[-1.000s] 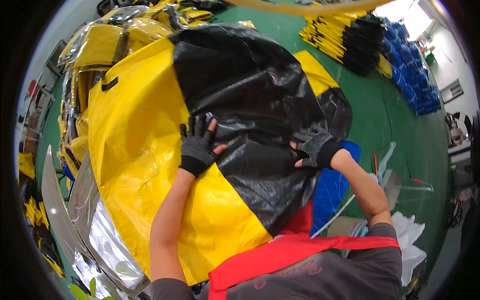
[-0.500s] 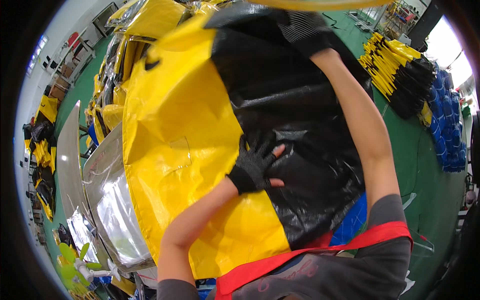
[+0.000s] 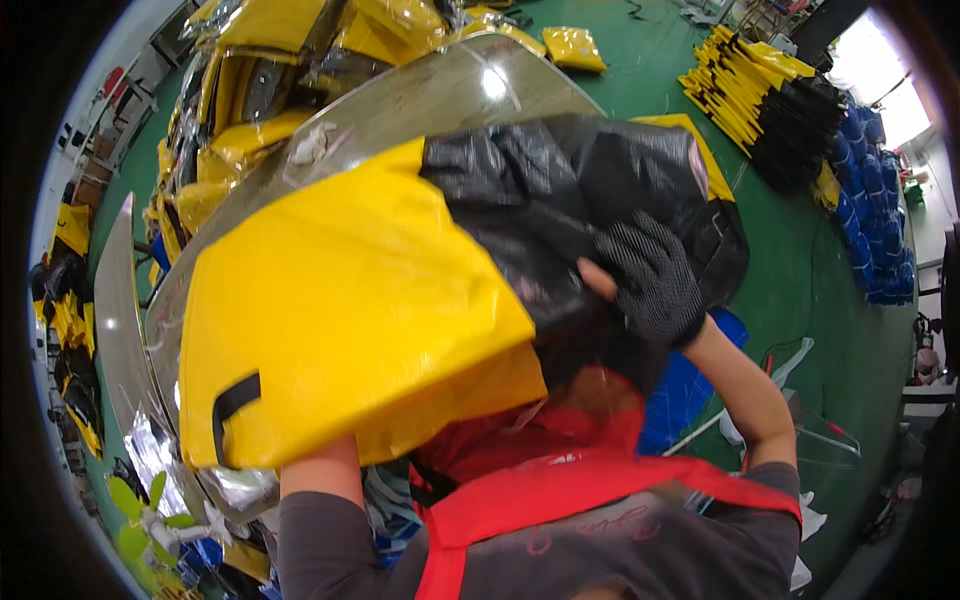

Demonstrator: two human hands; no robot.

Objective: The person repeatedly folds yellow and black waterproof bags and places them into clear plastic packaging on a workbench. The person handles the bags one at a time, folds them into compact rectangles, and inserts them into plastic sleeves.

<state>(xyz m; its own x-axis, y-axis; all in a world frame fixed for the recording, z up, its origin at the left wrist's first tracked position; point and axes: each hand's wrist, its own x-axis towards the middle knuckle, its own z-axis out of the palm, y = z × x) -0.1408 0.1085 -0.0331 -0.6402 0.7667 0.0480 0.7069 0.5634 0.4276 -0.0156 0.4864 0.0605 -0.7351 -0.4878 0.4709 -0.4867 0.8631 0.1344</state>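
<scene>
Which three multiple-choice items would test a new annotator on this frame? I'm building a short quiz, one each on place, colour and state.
1. Where does the right hand rest?
A. on the bag's black part
B. on the green floor
C. on the blue stack

2. What colour is the strap on the bag's yellow part?
A. red
B. black
C. white

3. How is the left hand?
A. hidden under the bag
B. waving in the open
C. gripping a bottle

Key: 1 A, the gloved hand presses the black material; 2 B, a black strap crosses the yellow; 3 A, only the forearm shows.
</scene>
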